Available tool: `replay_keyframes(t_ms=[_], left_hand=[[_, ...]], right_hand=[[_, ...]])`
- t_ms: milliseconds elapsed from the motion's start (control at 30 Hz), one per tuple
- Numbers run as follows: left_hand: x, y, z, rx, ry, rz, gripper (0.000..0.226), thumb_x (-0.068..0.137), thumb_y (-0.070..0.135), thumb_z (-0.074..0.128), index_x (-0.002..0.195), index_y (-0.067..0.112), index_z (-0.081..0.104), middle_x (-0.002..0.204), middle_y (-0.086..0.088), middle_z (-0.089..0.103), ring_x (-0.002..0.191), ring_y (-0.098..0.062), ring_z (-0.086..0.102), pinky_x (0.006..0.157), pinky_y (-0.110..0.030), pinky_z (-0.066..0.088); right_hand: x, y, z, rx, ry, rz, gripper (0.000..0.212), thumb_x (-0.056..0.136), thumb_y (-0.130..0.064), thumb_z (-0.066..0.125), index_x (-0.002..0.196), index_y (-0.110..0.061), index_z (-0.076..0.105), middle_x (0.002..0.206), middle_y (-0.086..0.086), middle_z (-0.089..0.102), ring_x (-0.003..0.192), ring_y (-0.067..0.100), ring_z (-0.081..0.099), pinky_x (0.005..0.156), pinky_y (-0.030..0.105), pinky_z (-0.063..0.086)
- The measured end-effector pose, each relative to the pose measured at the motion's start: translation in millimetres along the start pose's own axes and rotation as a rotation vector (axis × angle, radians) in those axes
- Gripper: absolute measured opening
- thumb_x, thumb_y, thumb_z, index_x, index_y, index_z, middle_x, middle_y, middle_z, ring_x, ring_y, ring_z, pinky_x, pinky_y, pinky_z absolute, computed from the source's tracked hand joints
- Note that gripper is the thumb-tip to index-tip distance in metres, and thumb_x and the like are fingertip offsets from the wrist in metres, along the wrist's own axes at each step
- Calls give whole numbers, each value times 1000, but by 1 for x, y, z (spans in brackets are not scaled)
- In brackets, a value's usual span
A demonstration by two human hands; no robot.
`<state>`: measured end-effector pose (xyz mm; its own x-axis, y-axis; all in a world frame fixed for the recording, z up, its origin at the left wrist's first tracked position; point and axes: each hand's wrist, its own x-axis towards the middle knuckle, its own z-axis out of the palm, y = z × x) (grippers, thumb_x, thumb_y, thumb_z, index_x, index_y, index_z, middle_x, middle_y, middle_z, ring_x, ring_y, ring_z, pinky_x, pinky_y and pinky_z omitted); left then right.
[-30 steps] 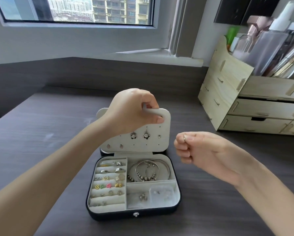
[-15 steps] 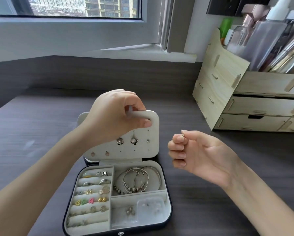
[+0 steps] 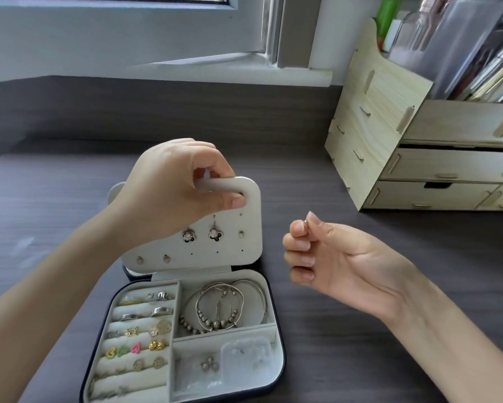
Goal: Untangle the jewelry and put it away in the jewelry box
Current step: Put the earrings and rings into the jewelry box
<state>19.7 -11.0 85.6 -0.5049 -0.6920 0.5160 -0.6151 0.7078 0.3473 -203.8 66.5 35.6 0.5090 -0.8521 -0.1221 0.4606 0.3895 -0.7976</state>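
Grip of the left hand (image 3: 180,187) was closed around the cut-out handle at the top edge of the pale earring panel (image 3: 209,251), thumb in front and fingers curled over the top, and it held the panel upright above the rear edge of the jewelry box (image 3: 279,359). Grip of the right hand (image 3: 340,257) was a pinch: thumb tip and forefinger held a small gold-coloured stud (image 3: 305,222), and the other fingers were curled toward the palm. This hand was raised to the right of the panel, apart from it.

The panel carried two flower earrings (image 3: 188,235) side by side, one tiny stud to their right, and two pinkish studs (image 3: 153,259) in the row beneath.

The box lay open on the dark worktop (image 3: 346,359). Its left half held padded rolls with rings and small earrings, among them yellow, green and pink hearts (image 3: 122,351). The upper right compartment held a loose pile of silver bracelets (image 3: 230,306). The lower right compartment held small silver pieces (image 3: 209,365) and a clear plastic bag (image 3: 244,353).

A wooden drawer organiser (image 3: 375,126) stood at the right rear of the worktop, well apart from the box, with bottles in its top.
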Motion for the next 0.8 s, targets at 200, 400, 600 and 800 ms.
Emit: replay_keyframes(t_ms=[200,400,600,800], left_hand=[[0,-1,0,6,1,7,33,63,64,56,70,33,61,67,18,54,71,-1,49,60,-11,31],[0,-1,1,15,3,11,33,64,64,55,71,33,62,68,19,55,71,1,48,60,-17,33],[1,0,0,7,-3,17,27,64,64,56,71,38,58,67,22,53,71,1,48,60,-17,33],[-1,1,-1,3,-9,11,29,64,64,55,71,36,58,67,21,53,71,1,48,60,-16,32]], right_hand=[[-2,-1,-1,-27,-8,-21,19,78,-34,71,79,-17,64,72,-5,46,61,8,41,57,22,30],[-3,-2,0,-37,-22,-48,16,77,-30,73,80,-17,64,72,-6,47,61,7,42,57,22,31],[-4,-3,1,-46,-27,-53,19,73,-31,76,78,-18,63,71,-7,45,60,7,41,57,21,30],[-3,-4,1,-31,-40,-48,20,70,-30,79,78,-19,63,71,-7,44,61,7,41,58,21,29]])
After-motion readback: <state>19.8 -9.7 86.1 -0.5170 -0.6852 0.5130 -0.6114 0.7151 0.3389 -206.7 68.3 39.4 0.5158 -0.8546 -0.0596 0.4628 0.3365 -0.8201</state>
